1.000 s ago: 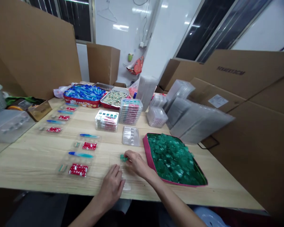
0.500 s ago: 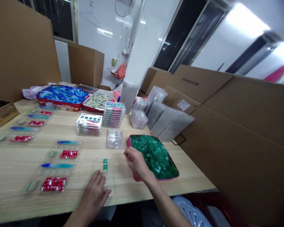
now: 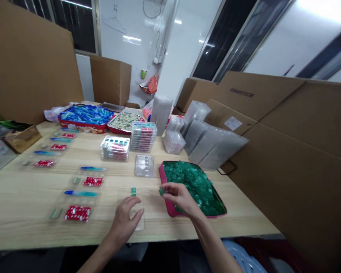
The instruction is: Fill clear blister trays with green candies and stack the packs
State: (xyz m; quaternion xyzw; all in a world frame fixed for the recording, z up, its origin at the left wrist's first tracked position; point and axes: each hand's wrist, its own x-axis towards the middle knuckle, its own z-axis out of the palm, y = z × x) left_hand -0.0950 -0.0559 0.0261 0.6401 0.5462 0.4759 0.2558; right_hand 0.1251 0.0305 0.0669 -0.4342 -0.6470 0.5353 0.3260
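Observation:
My right hand (image 3: 178, 196) is pinched on a small green packet (image 3: 161, 191), beside the left rim of a pink tin (image 3: 167, 197). A heap of similar green packets (image 3: 191, 184) fills that tin. Over a clear plastic tray (image 3: 140, 223), my left hand (image 3: 125, 219) is open, thumb and fingers apart. It hides much of the tray; whether it touches the plastic I cannot tell. Green pieces (image 3: 133, 190) sit in the tray's far end, just past my left fingertips.
Clear trays with blue pens and red packets (image 3: 77, 213) lie on the left. Filled cases (image 3: 115, 148) and an unfilled clear tray (image 3: 144, 165) stand beyond my hands. A tin of blue pens (image 3: 86, 114) is at the back. Tall cardboard (image 3: 301, 151) borders the right.
A green packet now shows in my right fingertips. My left fingers have spread from their flatter pose on the tray. The whole view has shifted slightly left.

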